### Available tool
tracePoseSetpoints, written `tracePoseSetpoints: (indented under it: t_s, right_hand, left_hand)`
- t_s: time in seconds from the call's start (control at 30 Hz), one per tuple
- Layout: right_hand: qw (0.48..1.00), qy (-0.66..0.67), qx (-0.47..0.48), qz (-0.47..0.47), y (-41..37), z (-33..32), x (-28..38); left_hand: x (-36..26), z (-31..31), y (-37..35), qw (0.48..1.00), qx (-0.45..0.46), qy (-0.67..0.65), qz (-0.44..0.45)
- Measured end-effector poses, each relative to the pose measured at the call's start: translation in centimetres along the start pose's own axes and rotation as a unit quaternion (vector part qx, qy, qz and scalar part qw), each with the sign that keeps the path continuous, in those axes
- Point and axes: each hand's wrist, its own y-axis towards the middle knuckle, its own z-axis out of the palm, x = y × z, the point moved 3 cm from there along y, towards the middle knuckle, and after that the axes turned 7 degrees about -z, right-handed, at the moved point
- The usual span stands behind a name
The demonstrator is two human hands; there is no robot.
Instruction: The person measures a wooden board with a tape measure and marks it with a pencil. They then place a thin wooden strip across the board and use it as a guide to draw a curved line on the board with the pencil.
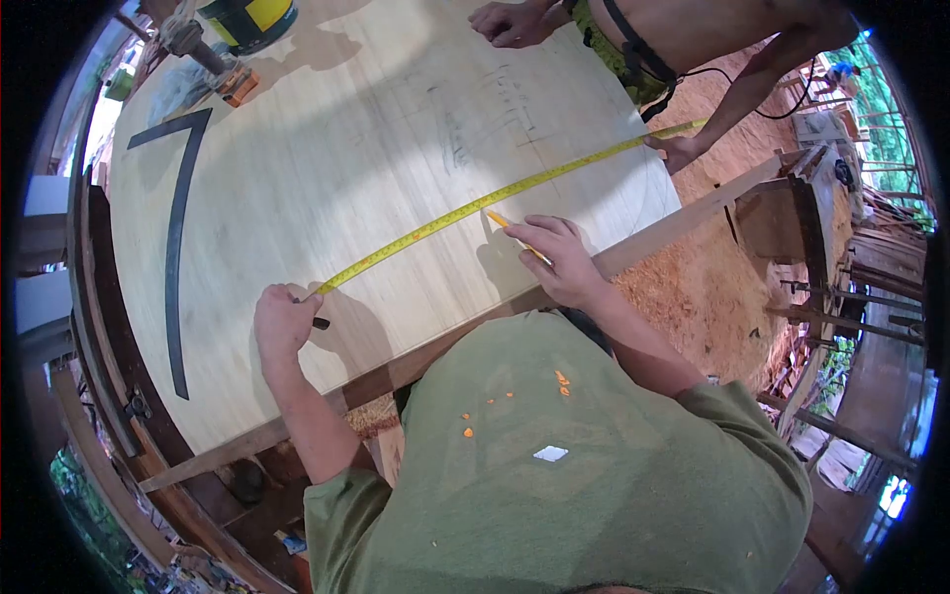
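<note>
Wood panel (287, 168): broad, pale surface across the view; handwritten marks in the upper middle part.
Co-worker (737, 35): beyond the panel at upper right; one hand (510, 23) rests on the panel near its far edge, the other hand (677, 151) is at the tape near the right edge.
Yellow measuring tape (426, 230): extended diagonally across the panel, from the left hand up to the co-worker's hand and past the right edge.
Black square (174, 257): flat on the left part of the panel; long leg toward the near edge, short leg at the far end, pointing left.
Container (249, 22): dark with a yellow label, at the upper left; cut off by the view.
Power tool (210, 65): lying just beside the container; orange and black block at its near end.
Left hand (284, 322): above the near left part of the panel; thumb and fingertips pinching the tape end, other fingers curled together.
Right hand (557, 259): over the near edge; thumb and index finger pinching the pencil, other fingers bent and close together.
Pencil (500, 221): orange, tilted, tip just beside the tape's near edge; tip contact with the panel cannot be told.
Dark item (320, 323): projects from beneath the left hand; type not identifiable.
</note>
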Motion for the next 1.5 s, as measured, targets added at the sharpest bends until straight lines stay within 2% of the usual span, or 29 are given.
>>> tracePoseSetpoints:
  t_s: [0.23, 0.47, 0.63, 1.5]
  right_hand:
    - [0.999, -0.015, -0.023, 0.023, -0.5, -0.8, -0.4]
    - [0.999, -0.022, -0.030, 0.012, -0.7, -0.6, -0.7]
    - [0.996, -0.038, -0.073, 0.034, -1.1, -1.2, -1.1]
    - [0.993, -0.066, -0.087, 0.054, -1.9, -1.8, -1.9]
  left_hand:
    - [0.1, 0.1, -0.1, 1.000, 0.014, 0.007, -0.023]
    - [0.0, 0.0, -0.1, 1.000, 0.011, 0.010, -0.008]
    - [0.1, 0.1, -0.1, 1.000, 0.008, 0.007, -0.001]
    - [0.5, 0.5, 0.3, 1.000, 0.001, 0.006, 0.021]
